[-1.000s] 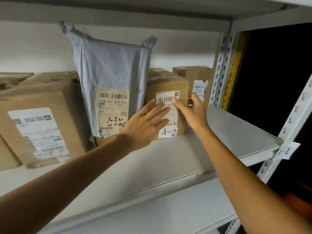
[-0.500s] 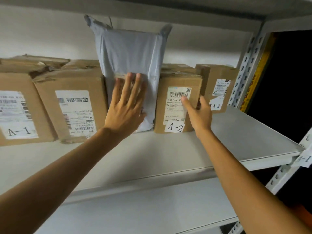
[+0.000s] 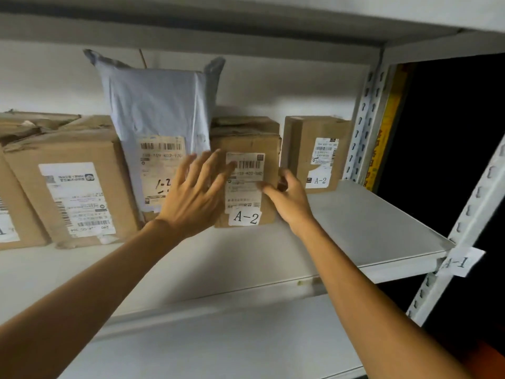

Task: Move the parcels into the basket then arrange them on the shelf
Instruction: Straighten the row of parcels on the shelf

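Two bare forearms reach up from the foreground to a grey metal shelf [image 3: 369,225], whose near right upright carries a paper tag [image 3: 459,262], as a person squares up a row of parcels.

The left hand [image 3: 194,198] is open, fingers spread and straight, held across the seam between a grey mailer bag [image 3: 158,113] and the middle carton [image 3: 246,143]. Motion blur makes it hard to say whether the fingertips actually press on either. The right hand [image 3: 291,199] grips that carton at its right front edge. The thumb lies over the label face and the fingers curl round the side, in the narrow gap before a small carton [image 3: 306,149].

The two-sided hold looks meant to steady the carton and set it snug against the soft bag, which seems to stand upright only because its neighbours prop it. Both the middle and small cartons show "A-2" stickers facing out, presumably to be read from the aisle. To the left a large carton [image 3: 82,160] leans slightly, label forward. Behind the row is a pale wall [image 3: 273,86].

No basket is in view. With the parcels on the shelf, the work appears to be in its arranging stage.
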{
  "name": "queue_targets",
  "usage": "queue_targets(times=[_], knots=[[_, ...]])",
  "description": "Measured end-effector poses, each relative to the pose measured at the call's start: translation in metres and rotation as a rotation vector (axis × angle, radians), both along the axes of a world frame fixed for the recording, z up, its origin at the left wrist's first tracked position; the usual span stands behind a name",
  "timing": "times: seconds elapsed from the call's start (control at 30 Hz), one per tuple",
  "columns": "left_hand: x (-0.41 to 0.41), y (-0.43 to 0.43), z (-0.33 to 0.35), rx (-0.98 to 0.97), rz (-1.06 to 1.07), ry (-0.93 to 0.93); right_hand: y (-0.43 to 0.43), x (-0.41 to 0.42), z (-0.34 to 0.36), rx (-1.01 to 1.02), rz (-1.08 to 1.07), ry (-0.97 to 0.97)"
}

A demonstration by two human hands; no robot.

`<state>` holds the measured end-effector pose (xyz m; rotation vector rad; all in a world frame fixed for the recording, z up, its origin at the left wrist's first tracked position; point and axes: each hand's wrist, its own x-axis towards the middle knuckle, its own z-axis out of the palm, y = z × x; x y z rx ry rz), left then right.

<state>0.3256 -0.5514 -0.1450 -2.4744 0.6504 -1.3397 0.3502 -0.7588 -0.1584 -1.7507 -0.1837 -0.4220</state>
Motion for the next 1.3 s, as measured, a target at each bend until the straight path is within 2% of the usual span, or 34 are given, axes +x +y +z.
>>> queue_targets(times=[0.13, 0.23, 0.53, 0.6, 0.63, 0.7, 0.77, 0.87, 0.97, 1.07, 1.17, 1.3], knots=[[0.002, -0.039, 0.009, 0.075, 0.012, 0.037, -0.027, 0.005, 0.006, -0.024, 0.097, 0.036], [0.003, -0.065, 0.023, 0.084, 0.042, 0.061, -0.051, 0.009, 0.014, -0.097, 0.042, -0.015], [0.024, -0.122, 0.109, -0.169, -0.047, 0.193, -0.139, 0.053, 0.038, -0.073, -0.184, -0.082], [0.032, -0.125, 0.125, -0.328, -0.064, 0.379, -0.148, 0.067, 0.036, -0.067, -0.255, -0.076], [0.038, -0.125, 0.133, -0.408, -0.032, 0.536, -0.150, 0.073, 0.036, -0.089, -0.295, -0.074], [0.052, -0.126, 0.147, -0.406, 0.099, 0.750, -0.154, 0.082, 0.036, -0.113, -0.336, -0.034], [0.067, -0.123, 0.149, -0.337, 0.169, 0.847, -0.157, 0.093, 0.033, -0.079, -0.301, 0.026], [0.075, -0.120, 0.145, -0.434, 0.176, 0.949, -0.156, 0.110, 0.025, -0.080, -0.250, 0.037], [0.074, -0.122, 0.144, -0.348, 0.148, 0.921, -0.152, 0.119, 0.021, -0.059, -0.285, 0.018], [0.061, -0.128, 0.145, -0.103, 0.226, 0.845, -0.151, 0.121, 0.017, -0.070, -0.318, -0.035], [0.057, -0.127, 0.131, 0.093, 0.301, 0.626, -0.148, 0.119, 0.012, -0.078, -0.267, -0.087], [0.052, -0.122, 0.100, 0.074, 0.119, 0.287, -0.135, 0.117, 0.009, -0.048, -0.225, -0.106]])
